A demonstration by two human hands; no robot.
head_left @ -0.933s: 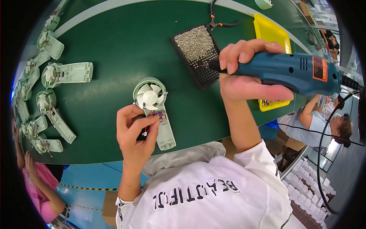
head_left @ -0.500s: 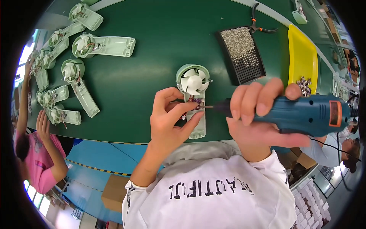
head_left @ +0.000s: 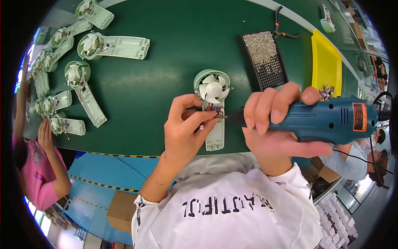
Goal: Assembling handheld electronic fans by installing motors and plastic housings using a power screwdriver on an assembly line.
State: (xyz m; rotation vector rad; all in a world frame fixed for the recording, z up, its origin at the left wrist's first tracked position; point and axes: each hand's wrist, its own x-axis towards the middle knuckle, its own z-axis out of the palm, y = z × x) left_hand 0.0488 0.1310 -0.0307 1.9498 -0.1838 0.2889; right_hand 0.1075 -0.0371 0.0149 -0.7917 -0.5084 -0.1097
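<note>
In front of me on the bench lies a pale green fan housing [head_left: 214,139], with a white fan [head_left: 213,89] in its round far end. A small circuit board [head_left: 216,110] with dark red wires sits in the housing's long part. My left hand [head_left: 182,126] is over the housing's left edge, thumb and forefinger pinched close to the board. What they pinch is too small to make out. My right hand [head_left: 273,118] is wrapped round a blue electric screwdriver [head_left: 327,120] held level. Its bit [head_left: 222,117] points left and meets my left fingertips.
Several similar fan housings [head_left: 124,47] lie at the left, near a co-worker's hand [head_left: 44,135]. Beyond my right hand stand a black tray [head_left: 273,76] of small metal screws, pliers [head_left: 280,29] and a yellow tray [head_left: 327,62] with small parts. The screwdriver's cord [head_left: 383,114] runs off right.
My left thumb and forefinger have drawn together at the bit's tip. The screwdriver has shifted slightly left. The fan housing stays in about the same place.
</note>
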